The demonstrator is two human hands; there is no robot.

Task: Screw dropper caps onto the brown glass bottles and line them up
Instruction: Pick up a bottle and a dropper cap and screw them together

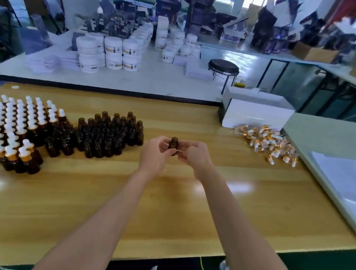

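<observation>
**Item 1: left fingers** (164,146). Curled round the left flank of one brown bottle (174,146), gripping it. I judge this is to stop it turning while a cap is twisted on.

**Item 2: right fingers** (184,145). Curled and pinching against the same bottle's right side. A pale sliver under them may be a dropper cap, but I cannot tell.

**Item 3: brown bottle.** Held between both sets of fingers, seemingly lifted clear of the desk (164,200). Its long axis is near upright, with the bare neck pointing up and away from me and the base toward my wrists.

**Item 4: uncapped bottles** (109,135). Near the left fingers, to their left, standing mouth-up in a packed block — probably the stock still to be done.

**Item 5: capped bottles** (12,128). Further left again, touching that block, standing in rows with white bulbs upward.

**Item 6: loose dropper caps** (268,143). Well to the right of the right fingers and beyond them, in a heap lying every way — the side that hand would fetch from.

**Item 7: white box** (256,113). Just behind the heap.
</observation>
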